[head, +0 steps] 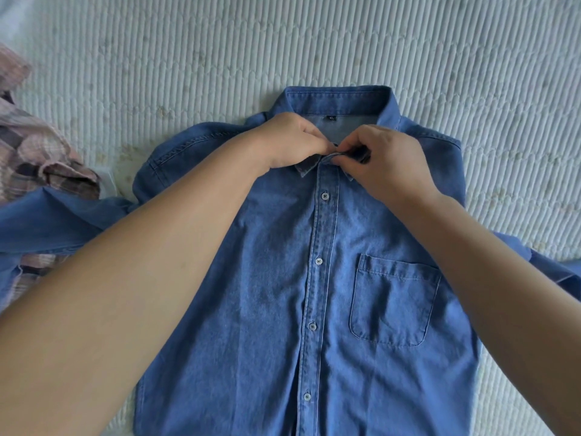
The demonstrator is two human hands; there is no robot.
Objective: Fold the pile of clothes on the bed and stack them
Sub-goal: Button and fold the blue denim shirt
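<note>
A blue denim shirt (270,278) lies front up on the bed, buttoned down the placket, collar at the far end and a chest pocket (393,300) on the right. My left hand (289,140) pinches the left side of the collar at the top of the placket. My right hand (386,158) pinches the right side of the collar beside it, fingers curled round the fabric. One sleeve (56,221) stretches off to the left; the other runs under my right forearm.
A crumpled pink and brown plaid garment (41,162) lies at the left edge, partly under the denim sleeve. The bed is covered by a pale ribbed quilt (283,42) that stretches beyond the collar.
</note>
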